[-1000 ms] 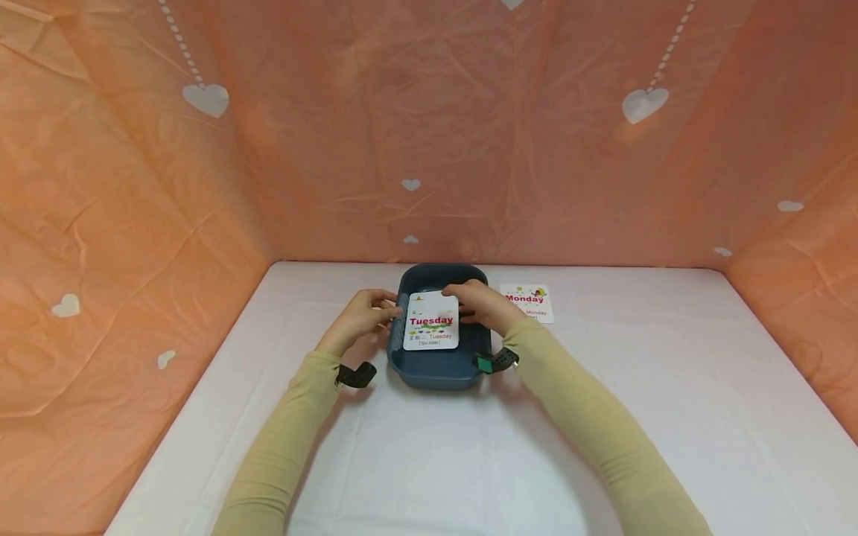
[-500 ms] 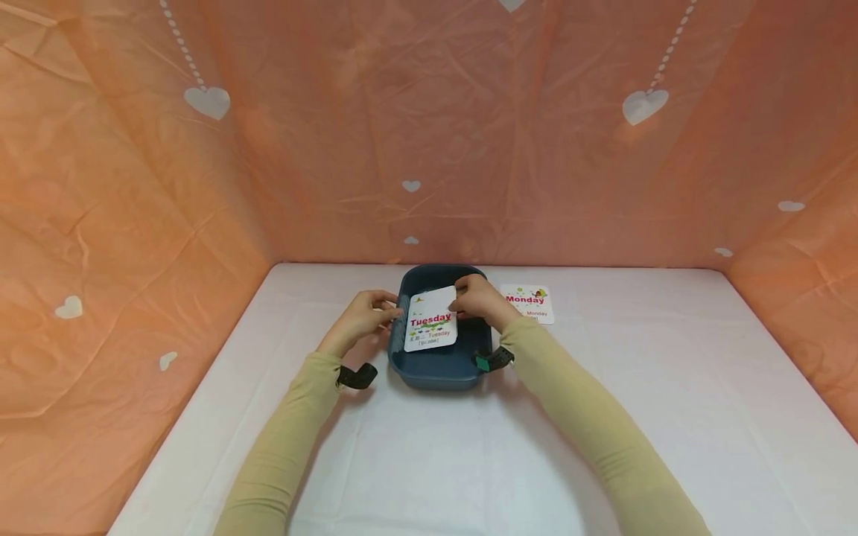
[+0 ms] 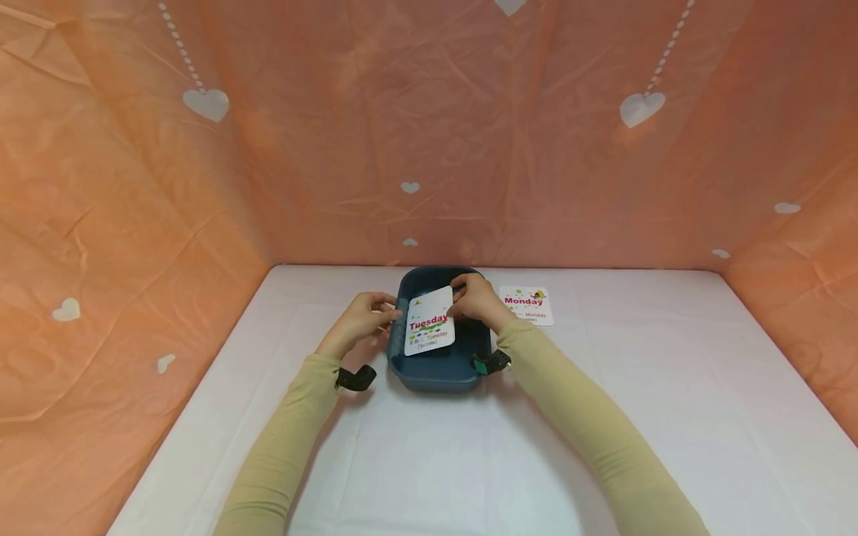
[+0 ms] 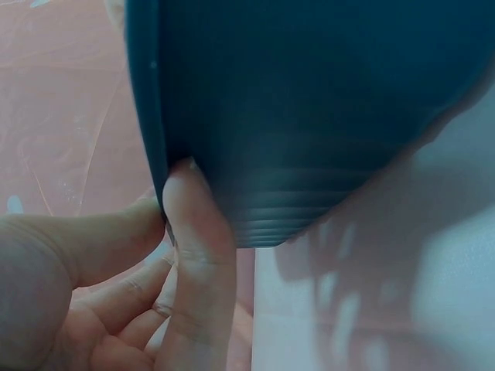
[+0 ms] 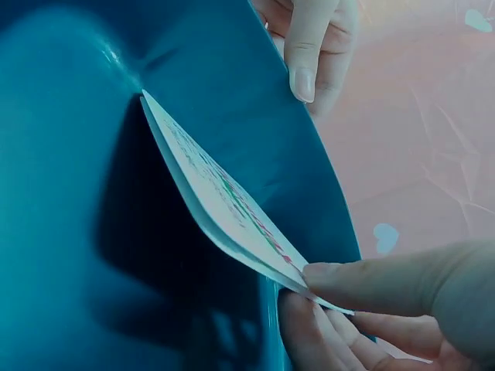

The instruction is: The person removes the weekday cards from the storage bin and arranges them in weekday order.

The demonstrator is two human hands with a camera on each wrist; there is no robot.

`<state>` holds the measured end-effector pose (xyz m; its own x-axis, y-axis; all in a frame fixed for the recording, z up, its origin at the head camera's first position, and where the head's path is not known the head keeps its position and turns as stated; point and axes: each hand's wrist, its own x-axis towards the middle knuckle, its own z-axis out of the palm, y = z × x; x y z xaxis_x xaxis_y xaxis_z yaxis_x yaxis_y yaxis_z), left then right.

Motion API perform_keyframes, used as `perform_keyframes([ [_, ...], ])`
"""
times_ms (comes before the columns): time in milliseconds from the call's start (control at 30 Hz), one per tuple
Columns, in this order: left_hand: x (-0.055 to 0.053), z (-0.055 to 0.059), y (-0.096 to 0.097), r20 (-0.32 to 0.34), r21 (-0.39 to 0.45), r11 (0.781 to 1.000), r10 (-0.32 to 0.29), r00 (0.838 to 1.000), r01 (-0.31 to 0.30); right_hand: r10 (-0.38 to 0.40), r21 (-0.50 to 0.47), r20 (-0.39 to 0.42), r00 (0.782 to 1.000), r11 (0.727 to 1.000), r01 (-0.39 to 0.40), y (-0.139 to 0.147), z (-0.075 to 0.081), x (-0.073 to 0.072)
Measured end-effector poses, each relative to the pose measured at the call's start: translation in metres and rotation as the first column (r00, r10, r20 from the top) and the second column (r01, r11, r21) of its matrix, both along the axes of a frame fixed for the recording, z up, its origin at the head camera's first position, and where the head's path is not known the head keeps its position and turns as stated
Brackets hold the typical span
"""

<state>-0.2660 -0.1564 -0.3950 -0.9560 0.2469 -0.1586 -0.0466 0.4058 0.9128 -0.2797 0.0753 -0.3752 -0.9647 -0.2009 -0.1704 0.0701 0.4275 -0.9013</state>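
The right hand (image 5: 387,305) pinches the Tuesday card (image 3: 429,321) by its edge, thumb on the printed face and fingers underneath; in the head view those fingers are mostly hidden. The card is at the centre of the head view, tilted over the inside of a dark blue box (image 3: 436,374). It is white with rounded corners, a bold red "Tuesday" across the middle, a green figure under the word and small lettering towards the bottom, too tiny to read fully. In the right wrist view its edge looks thick, almost doubled; whether a second card lies beneath, I cannot tell. A dark shadow falls below it.

The left hand (image 3: 362,320) pinches the box's left rim; the left wrist view cuts the box off at the top and right. Right of the box in the head view, the Monday card (image 3: 526,301) lies on the white table (image 3: 429,469), its lower left corner covered by the right arm. Orange cloth (image 3: 469,134) with white hearts fills the background.
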Motion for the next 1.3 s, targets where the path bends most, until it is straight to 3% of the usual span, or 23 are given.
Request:
perform_keyframes([
  [733,0.0009,0.0007,-0.0002,-0.008,-0.005,1.0,0.0,1.0,-0.001,-0.042,0.109,-0.003,0.999,0.993,0.042,-0.001,-0.0024,-0.0039],
  [1300,0.0003,-0.0014,0.0001,0.002,-0.017,1.0,0.005,1.0,-0.005,-0.081,0.159,-0.071,0.994,0.983,0.092,0.0029,-0.0014,-0.0069],
])
